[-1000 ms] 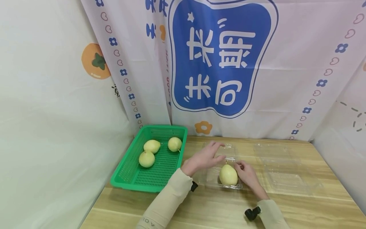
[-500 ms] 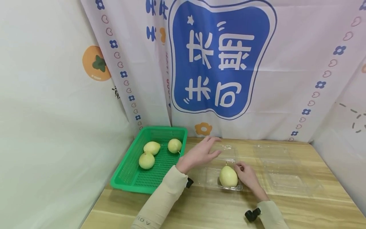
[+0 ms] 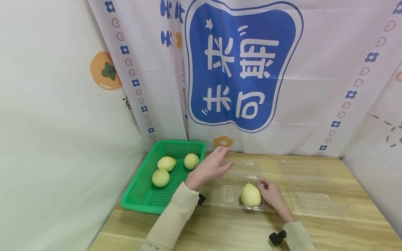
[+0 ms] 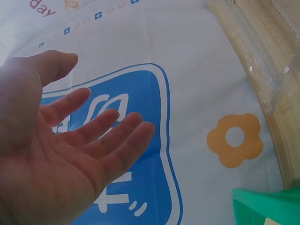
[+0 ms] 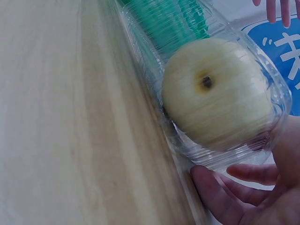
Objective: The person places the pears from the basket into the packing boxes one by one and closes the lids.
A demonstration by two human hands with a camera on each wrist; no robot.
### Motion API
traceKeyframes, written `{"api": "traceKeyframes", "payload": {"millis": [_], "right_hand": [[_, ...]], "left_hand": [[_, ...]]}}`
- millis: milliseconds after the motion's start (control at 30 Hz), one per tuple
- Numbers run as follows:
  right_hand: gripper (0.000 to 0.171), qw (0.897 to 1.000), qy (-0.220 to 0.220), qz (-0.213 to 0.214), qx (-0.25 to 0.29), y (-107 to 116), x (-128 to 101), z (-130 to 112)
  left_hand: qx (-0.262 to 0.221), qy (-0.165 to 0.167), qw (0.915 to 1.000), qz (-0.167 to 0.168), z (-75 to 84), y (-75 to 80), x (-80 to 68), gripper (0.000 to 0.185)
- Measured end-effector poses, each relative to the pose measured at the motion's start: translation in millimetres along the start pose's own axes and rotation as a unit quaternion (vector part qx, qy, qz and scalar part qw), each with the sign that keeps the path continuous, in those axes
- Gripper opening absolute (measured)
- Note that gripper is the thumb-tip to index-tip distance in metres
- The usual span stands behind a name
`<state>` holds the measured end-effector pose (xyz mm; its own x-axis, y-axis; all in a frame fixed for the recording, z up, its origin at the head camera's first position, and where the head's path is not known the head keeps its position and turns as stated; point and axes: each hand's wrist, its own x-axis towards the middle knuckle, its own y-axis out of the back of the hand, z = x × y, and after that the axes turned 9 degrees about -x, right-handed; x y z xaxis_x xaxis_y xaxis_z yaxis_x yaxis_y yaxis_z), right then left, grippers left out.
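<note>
A pale yellow pear [image 3: 251, 195] sits at the right end of a clear plastic clamshell container [image 3: 233, 196], whose lid lies folded back behind it. My right hand [image 3: 272, 194] holds the container's right side, fingertips close by the pear. Through the plastic in the right wrist view, the pear's dark blossom end [image 5: 206, 82] faces the camera. My left hand [image 3: 207, 168] is raised between the container and the green basket [image 3: 138, 193], with nothing in it. Its fingers [image 4: 126, 140] are spread and loosely bent in the left wrist view.
Three more pears lie in the basket, one of them [image 3: 161, 177] nearest the front. A second clear plastic container [image 3: 315, 200] stands open on the right of the wooden table [image 3: 232, 230]. Behind the table hangs a printed cloth [image 3: 207, 134].
My left hand has moved left, away from the container and toward the basket. The right hand stays at the container's right side, and the pear keeps its place.
</note>
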<state>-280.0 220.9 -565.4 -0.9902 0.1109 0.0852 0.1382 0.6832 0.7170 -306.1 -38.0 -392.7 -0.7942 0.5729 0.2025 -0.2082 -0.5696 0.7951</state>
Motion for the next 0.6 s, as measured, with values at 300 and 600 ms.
{"api": "traceKeyframes", "payload": {"millis": [300, 600], "right_hand": [[0.033, 1.000, -0.005, 0.000, 0.000, -2.1, 0.5, 0.3], [0.033, 1.000, -0.005, 0.001, 0.000, -2.0, 1.3, 2.3]], "left_hand": [[-0.006, 0.000, 0.9997, 0.026, -9.1, 9.3, -6.1, 0.045], [-0.027, 0.001, 0.9984, 0.050, -22.5, 16.2, -11.9, 0.043]]}}
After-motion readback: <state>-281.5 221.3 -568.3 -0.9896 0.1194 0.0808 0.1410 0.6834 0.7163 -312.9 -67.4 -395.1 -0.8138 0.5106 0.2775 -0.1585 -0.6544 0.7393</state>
